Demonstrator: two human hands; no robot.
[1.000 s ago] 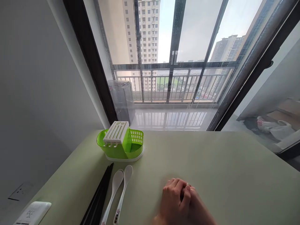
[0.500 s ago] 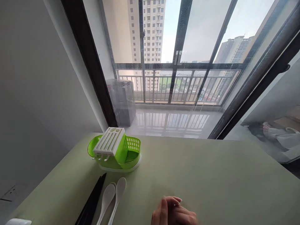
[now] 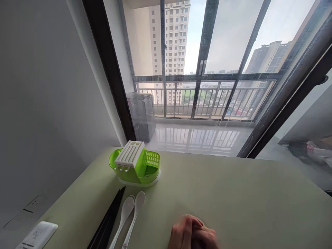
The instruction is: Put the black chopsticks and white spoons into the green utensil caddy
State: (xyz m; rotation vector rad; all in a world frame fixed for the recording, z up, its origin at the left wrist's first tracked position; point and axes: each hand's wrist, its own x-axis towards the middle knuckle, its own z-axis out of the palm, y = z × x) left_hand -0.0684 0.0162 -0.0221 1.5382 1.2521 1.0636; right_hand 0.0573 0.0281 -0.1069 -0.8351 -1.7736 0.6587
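My left hand and my right hand are clasped together low over the table, near the bottom edge of the view. The left fingers fold over the right hand, both curled closed. Nothing shows between them, though the palms are hidden. To the left of the hands lie several white spoons, side by side with bowls pointing away. Beside these is a bundle of black chopsticks. Farther back stands a green utensil basket with a white slotted top and small hooks at its front.
Everything rests on a pale green table. A white device with dark slots lies at its lower left edge. Past the far edge are a glass door with a dark frame and a balcony holding a grey covered box.
My view has swung slightly left, so the scene sits farther right and more of the white device shows. My hands have closed more tightly together; the basket, spoons and chopsticks lie unchanged.
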